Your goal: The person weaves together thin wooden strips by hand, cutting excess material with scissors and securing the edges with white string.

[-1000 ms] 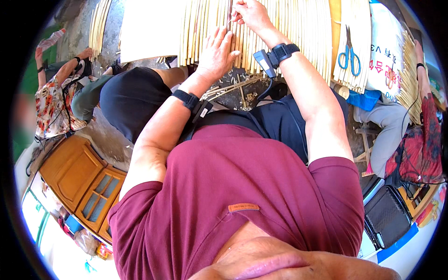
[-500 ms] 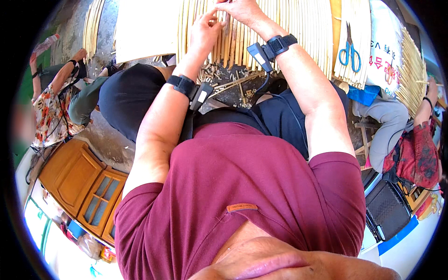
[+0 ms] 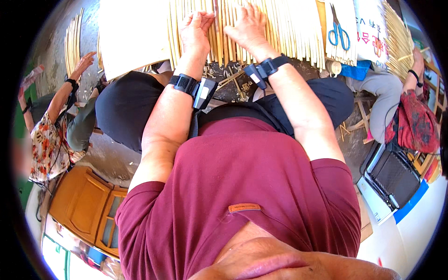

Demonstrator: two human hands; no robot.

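A row of pale thin wooden sticks (image 3: pixel 298 32) lies side by side in front of me, with one darker stick (image 3: pixel 217 28) among them. Over its left part is my left hand (image 3: pixel 196 32), thumb and fingertips pinched beside the dark stick. A fine pale line shows at those fingertips, too thin to name. My right hand (image 3: pixel 249 29) rests with fingers spread on the sticks, just right of the dark one. Blue-handled scissors (image 3: pixel 339 35) lie farther right on another strip of sticks.
A white board (image 3: pixel 133 39) lies to the left. Stick scraps (image 3: pixel 233 81) litter the floor between my knees. A person on the left reaches near a bundle of sticks (image 3: pixel 73 42); another on the right handles a stick mat (image 3: pixel 399 37). A wooden cabinet (image 3: pixel 79 205) stands lower left.
My right hand has moved away from the left fingertips and spread out on the sticks. My left hand stays pinched. The left person's hand has come off the stick bundle.
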